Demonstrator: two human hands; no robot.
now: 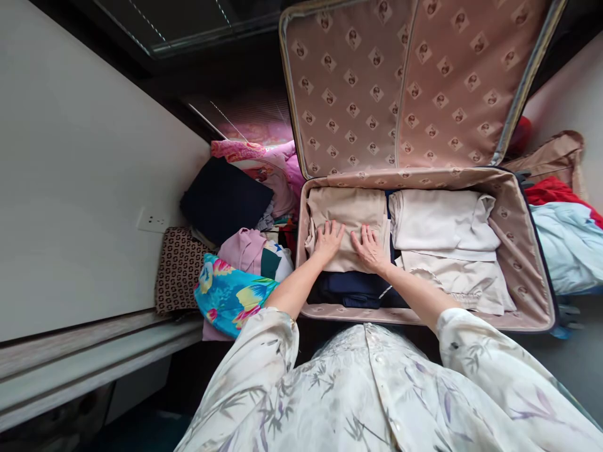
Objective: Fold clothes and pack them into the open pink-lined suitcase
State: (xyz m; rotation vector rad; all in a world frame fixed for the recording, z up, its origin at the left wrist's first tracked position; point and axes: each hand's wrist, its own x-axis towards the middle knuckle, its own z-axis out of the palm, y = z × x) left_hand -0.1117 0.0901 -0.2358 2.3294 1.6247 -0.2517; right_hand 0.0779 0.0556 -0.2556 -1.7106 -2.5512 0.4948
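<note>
While hands (330,241) touch beige cloth (351,207), suitcase lid (400,81) raised; clothes (242,251) heaped alongside

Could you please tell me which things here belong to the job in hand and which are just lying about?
Job in hand:
beige folded cloth, under left hand and right hand
open suitcase
white folded cloth inside it
navy folded cloth inside it

Seemingly lying about:
dark folded cloth
blue floral cloth
pale blue cloth

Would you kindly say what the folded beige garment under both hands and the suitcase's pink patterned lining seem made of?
Folded beige garment: matte cloth, perhaps cotton, given soft creases. Pink patterned lining: thin, smooth fabric, perhaps polyester, given its fine wrinkles.
</note>
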